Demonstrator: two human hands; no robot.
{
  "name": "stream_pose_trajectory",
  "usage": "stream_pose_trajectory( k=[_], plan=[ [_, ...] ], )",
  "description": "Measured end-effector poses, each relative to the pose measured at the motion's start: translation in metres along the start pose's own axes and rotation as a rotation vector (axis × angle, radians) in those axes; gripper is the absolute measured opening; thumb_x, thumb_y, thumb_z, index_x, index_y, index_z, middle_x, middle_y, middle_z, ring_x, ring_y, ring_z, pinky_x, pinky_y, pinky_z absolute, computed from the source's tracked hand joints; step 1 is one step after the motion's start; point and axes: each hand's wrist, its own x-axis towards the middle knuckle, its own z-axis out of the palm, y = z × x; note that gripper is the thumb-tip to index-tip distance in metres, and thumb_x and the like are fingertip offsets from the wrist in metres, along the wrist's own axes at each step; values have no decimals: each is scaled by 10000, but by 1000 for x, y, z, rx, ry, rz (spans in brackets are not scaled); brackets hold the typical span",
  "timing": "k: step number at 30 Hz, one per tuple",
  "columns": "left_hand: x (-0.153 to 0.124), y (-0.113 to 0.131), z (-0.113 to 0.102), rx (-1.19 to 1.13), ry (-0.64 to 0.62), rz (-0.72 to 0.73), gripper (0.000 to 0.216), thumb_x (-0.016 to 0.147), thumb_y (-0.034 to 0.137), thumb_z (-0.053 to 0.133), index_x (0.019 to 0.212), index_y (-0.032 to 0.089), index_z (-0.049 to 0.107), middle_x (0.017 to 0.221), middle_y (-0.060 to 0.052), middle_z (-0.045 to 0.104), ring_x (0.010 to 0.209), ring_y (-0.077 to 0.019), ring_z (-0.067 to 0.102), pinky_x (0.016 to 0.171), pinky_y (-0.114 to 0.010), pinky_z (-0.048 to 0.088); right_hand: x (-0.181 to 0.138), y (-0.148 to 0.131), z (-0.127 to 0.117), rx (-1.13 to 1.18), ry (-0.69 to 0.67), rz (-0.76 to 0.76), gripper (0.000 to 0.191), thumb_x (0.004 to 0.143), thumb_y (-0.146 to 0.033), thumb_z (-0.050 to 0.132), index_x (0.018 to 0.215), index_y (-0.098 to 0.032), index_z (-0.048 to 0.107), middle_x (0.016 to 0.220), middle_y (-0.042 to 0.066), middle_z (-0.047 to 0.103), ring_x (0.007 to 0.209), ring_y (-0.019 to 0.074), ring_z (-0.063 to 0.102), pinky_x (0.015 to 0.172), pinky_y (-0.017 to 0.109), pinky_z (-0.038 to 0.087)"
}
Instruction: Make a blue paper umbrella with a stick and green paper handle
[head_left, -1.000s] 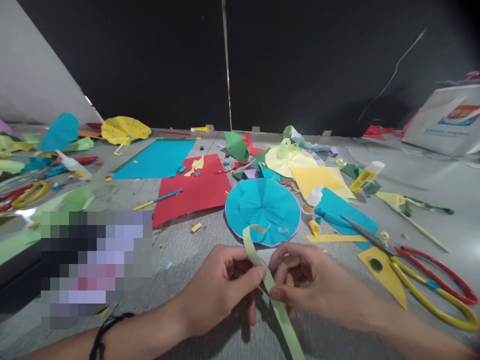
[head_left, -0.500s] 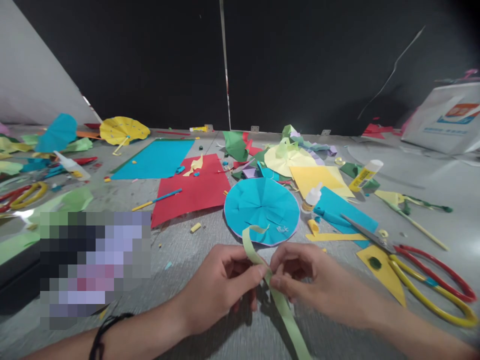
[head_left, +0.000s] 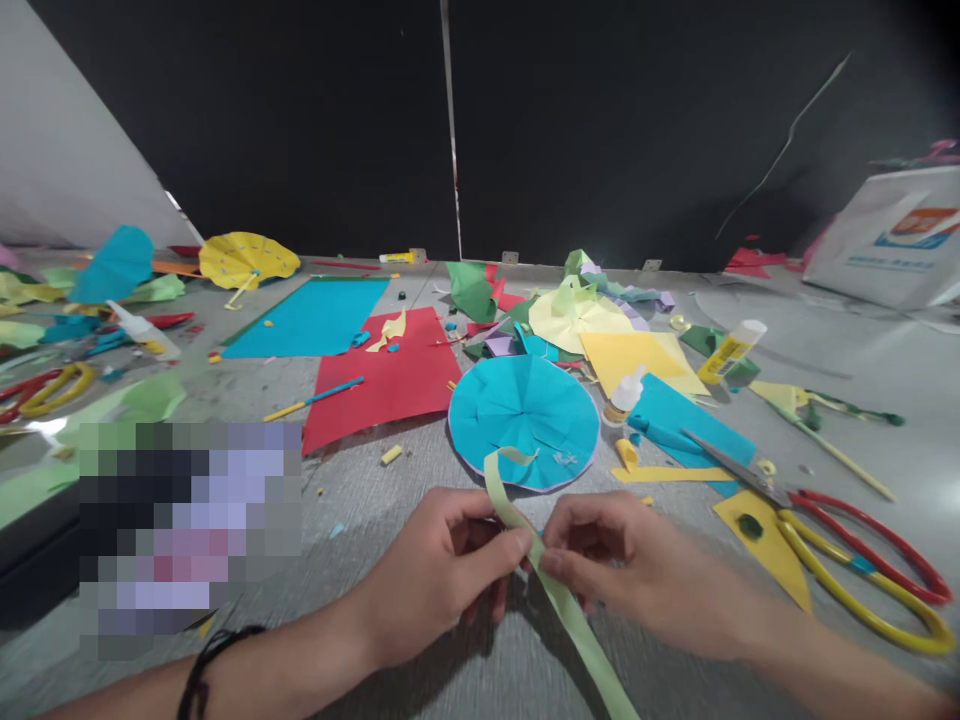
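Head: green paper strip [head_left: 561,605] pinched between left hand [head_left: 439,580] and right hand [head_left: 630,570].

"What's the strip [head_left: 559,605] between your left hand [head_left: 442,580] and right hand [head_left: 626,570]?"

"Thin paper, matt and pale green."

"And the scissors [head_left: 784,497] right of my right hand, you'll ask?"

"Go on."

"Shiny metal blades, glossy red and yellow plastic handles."

"Ahead of your hands?"

"A matt blue paper disc [head_left: 521,420], on a rough grey worktop [head_left: 360,500]."
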Motion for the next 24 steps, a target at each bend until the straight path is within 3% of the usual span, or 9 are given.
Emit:
stream_pose_trajectory(
  k=[15, 19, 24],
  plan=[
    [-1, -4, -1, 13, -5, 15, 352, 867, 491, 681, 819, 142, 672, 550, 31, 532, 447, -87, 456, 410, -186, 330, -5, -4, 2, -132, -1, -33, 295, 906, -441, 715, 779, -191, 624, 707, -33, 545, 681, 134, 496, 619, 250, 395],
    [-2, -3, -1, -10, -19, 48, 355, 856, 489, 706, 801, 139, 675, 572, 37, 517, 456, -76, 453, 425, -180, 335, -7, 0, 7, -245, 0, -101, 376, 971, -511, 611, 802, -182, 678, 705, -13, 570, 672, 140, 504, 588, 250, 385],
    [-2, 0, -1, -36, -19, 52, 364, 851, 496, 707, 791, 140, 660, 577, 25, 544, 449, -74, 450, 423, -181, 323, -6, 1, 9, -230, -34, -197, 460, 1062, -449, 455, 815, -163, 717, 731, 31, 682, 694, 147, 604, 604, 241, 438]
  ],
)
